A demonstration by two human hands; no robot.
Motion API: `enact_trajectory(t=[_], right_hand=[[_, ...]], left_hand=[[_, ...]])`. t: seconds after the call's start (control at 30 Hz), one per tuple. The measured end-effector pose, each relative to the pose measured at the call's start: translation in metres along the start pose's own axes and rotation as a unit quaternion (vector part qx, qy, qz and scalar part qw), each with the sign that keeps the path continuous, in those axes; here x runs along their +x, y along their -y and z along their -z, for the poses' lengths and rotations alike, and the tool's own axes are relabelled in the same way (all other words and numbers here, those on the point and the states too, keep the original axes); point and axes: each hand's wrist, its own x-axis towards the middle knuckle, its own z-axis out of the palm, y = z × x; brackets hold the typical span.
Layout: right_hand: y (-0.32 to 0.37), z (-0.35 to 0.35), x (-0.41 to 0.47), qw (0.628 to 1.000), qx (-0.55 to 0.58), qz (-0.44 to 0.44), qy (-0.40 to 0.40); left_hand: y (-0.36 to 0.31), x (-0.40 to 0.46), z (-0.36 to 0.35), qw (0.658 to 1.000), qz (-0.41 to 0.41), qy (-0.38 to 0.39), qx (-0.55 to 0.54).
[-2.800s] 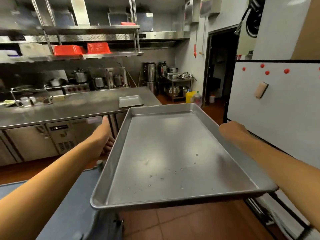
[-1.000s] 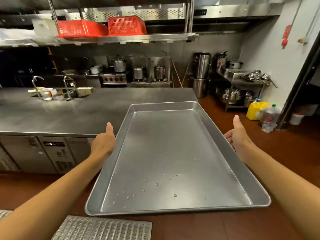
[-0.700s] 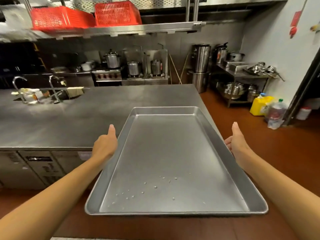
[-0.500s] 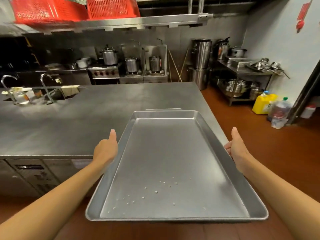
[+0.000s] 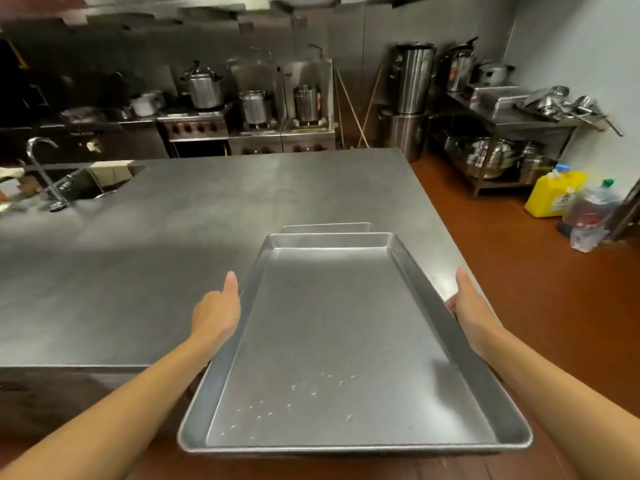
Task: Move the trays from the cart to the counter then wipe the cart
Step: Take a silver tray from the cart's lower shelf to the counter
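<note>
Carrying the big tray (image 5: pixel 346 341) level with both hands, you've got it out over the near right corner of the counter (image 5: pixel 173 254), its near end hanging off over the floor. Left hand (image 5: pixel 216 315) sits on the left long rim, thumb laid straight along the edge; right hand (image 5: pixel 465 306) mirrors it on the right rim. Fingers are hidden underneath, probably curled beneath the lip, so you're clamping the rims between thumb and fingers. Gripping mid-length on both sides balances a wide pan and keeps the droplets (image 5: pixel 294 400) near your end from running. Just past its far edge, a second tray (image 5: pixel 327 227) lies flat on the counter, only its far rim showing. Likely you're stacking onto it. Cart is out of view.
</note>
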Motion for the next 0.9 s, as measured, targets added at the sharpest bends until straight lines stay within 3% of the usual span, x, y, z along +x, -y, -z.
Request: enact_trajectory(t=[0.53, 0.9], right_hand=[[0.067, -0.102, 0.162, 0.994, -0.094, -0.061, -0.013], [0.065, -0.135, 0.226, 0.991, -0.117, -0.066, -0.025]], left_hand=[[-0.043, 0.207, -0.076, 0.999, 0.030, 0.030, 0.005], [-0.052, 0.261, -0.111, 0.999, 0.027, 0.024, 0.004]])
